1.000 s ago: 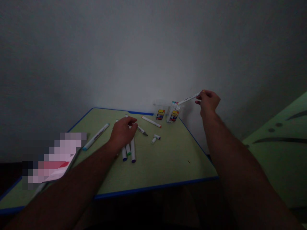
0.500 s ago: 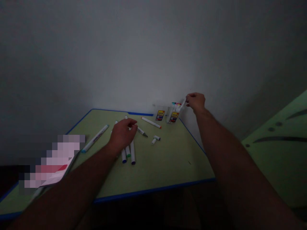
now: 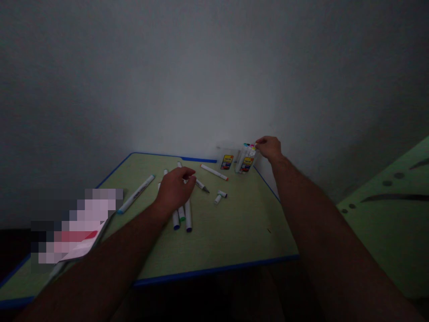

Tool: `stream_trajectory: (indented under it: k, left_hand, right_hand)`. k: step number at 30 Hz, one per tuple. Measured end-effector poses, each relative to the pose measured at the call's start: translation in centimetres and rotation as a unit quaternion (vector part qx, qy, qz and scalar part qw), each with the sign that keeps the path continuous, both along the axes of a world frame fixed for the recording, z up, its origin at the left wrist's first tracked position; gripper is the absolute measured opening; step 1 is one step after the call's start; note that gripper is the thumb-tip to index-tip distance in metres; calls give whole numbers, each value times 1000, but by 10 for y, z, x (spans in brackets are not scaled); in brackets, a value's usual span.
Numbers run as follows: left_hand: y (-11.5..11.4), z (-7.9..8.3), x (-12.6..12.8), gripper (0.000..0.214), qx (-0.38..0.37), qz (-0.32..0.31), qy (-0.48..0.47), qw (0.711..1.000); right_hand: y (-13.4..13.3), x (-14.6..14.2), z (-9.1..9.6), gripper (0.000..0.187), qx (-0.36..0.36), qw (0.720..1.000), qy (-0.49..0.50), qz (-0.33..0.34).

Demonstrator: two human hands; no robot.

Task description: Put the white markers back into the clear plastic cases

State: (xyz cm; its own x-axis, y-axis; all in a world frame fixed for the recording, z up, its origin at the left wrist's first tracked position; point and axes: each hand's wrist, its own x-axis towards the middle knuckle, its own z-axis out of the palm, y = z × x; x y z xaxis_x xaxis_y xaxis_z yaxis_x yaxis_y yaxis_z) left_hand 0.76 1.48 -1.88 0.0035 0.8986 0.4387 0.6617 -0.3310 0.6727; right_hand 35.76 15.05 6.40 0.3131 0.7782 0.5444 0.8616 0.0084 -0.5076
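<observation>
My right hand (image 3: 269, 146) pinches the upper end of a white marker (image 3: 257, 147) at the right side of a clear plastic case (image 3: 247, 165). Several markers with coloured ends stand upright in that case. Over a loose group of white markers (image 3: 188, 217), my left hand (image 3: 177, 188) hangs low, thumb and index finger slightly apart with nothing seen between them. It covers the middles of these markers, some with blue and green ends. By its thumb lies an uncapped marker (image 3: 203, 185) with a grey tip, its other end hidden behind the hand.
A second clear case (image 3: 227, 162) stands left of the full one, against the wall. An orange-ended marker (image 3: 214, 172), two short white caps (image 3: 220, 197) and a blue-ended marker (image 3: 136, 194) lie on the blue-edged table (image 3: 234, 237). A blurred pink-white item (image 3: 80, 243) is at left.
My right hand has moved down and left, and the marker it pinches has gone from leaning out of the case to sitting deeper in it. The left hand keeps its place over the markers.
</observation>
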Motion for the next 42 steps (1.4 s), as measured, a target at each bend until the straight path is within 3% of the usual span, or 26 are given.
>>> stream_trajectory:
  k: [9,20,27,33,35,38,42]
  left_hand:
    - [2,-3,-1,23,0,-4,-10,1000]
    - [1,-1,-1,24,-2,-2,-3,1000]
    - [1,0,-1,24,-6,3,-7,1000]
    - [1,5,-3,25,-14,21,-4,1000]
    - [3,7,-6,25,-16,32,-1,999]
    - [6,9,-12,23,-17,59,4,998]
    - [11,5,-17,22,-14,73,14,997]
  right_hand:
    - [10,9,-13,27,1,998,69,-1]
    - [8,10,-14,23,11,994,112,-13]
    - [-3,2,-6,7,71,995,65,-37]
    - [-29,-34,7,11,203,976,71,-41]
    - [-40,-53,0,12,208,974,92,-6]
    - [-57,-81,-25,20,157,980,117,48]
    - [-71,-102,-64,17,7,994,64,89]
